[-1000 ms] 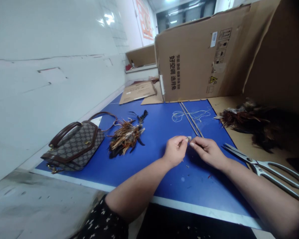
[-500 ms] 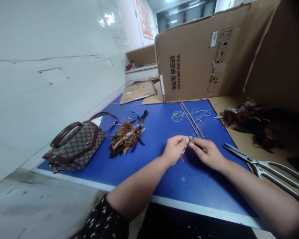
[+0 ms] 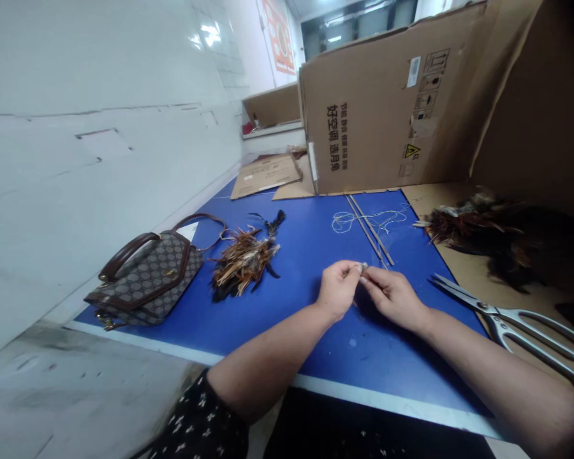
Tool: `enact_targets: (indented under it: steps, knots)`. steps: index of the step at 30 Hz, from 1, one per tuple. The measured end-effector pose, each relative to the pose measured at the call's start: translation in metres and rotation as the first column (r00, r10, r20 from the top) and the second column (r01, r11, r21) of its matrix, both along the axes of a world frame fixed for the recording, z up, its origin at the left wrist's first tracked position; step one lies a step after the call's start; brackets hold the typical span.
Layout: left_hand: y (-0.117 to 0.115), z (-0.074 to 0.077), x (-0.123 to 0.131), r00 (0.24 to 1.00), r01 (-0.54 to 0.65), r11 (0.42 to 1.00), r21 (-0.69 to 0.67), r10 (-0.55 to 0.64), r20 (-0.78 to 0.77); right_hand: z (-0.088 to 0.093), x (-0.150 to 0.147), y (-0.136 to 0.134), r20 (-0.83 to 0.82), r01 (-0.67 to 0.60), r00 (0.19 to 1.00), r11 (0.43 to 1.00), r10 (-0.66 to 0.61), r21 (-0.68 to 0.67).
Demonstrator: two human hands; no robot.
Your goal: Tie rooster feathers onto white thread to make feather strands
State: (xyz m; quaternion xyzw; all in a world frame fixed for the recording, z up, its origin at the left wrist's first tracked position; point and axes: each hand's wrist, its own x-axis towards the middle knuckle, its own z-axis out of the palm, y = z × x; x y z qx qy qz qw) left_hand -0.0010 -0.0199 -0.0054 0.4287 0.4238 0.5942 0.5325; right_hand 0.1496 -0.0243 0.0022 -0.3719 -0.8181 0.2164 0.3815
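The left hand (image 3: 337, 290) and right hand (image 3: 396, 299) pinch a tiny pale piece (image 3: 362, 268), perhaps feather, closely, likely for control; long silver metal scissors (image 3: 488, 308) lie right, within reach.

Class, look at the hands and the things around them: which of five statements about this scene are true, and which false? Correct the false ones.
1. The left hand and right hand meet at a small pale piece. True.
2. The scissors are gripped in the right hand. False: they lie beside the right forearm.
3. Two thin sticks lie beyond the hands. True.
4. The feathers nearest the handbag lie on cardboard. False: they lie on the blue tabletop.
5. The handbag is beyond the left forearm, at picture left. True.
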Motion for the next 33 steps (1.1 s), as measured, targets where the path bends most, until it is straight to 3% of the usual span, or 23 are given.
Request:
enact_targets:
  steps: [5, 13, 17, 22, 27, 33]
  knots:
    - [0.003, -0.005, 0.000, 0.989, -0.035, 0.996, 0.077, 0.045, -0.138, 0.001, -0.001, 0.001, 0.024, -0.019, 1.000, 0.999, 0.018, 0.027]
    - [0.000, 0.001, 0.000, 0.977, -0.058, 0.998, 0.028, 0.062, -0.202, -0.002, -0.002, 0.002, 0.026, -0.035, 0.999, 0.998, 0.034, 0.045]
    - [0.005, 0.002, -0.005, 0.977, 0.007, 0.999, 0.041, 0.002, -0.213, 0.002, 0.004, 0.004, 0.049, -0.030, 0.998, 0.998, 0.028, 0.048]
    - [0.011, -0.003, -0.014, 0.929, 0.147, 0.989, 0.022, -0.131, -0.345, 0.008, 0.015, 0.004, 0.188, -0.027, 0.982, 0.993, 0.005, 0.115]
    - [0.015, -0.011, -0.020, 0.825, 0.230, 0.952, 0.203, -0.080, -0.560, 0.007, 0.018, 0.005, 0.237, -0.015, 0.971, 0.992, -0.016, 0.126]
    - [0.013, -0.006, -0.026, 0.558, 0.452, 0.832, 0.320, 0.016, -0.830, 0.005, 0.025, 0.010, 0.270, 0.009, 0.962, 0.996, -0.034, 0.094]
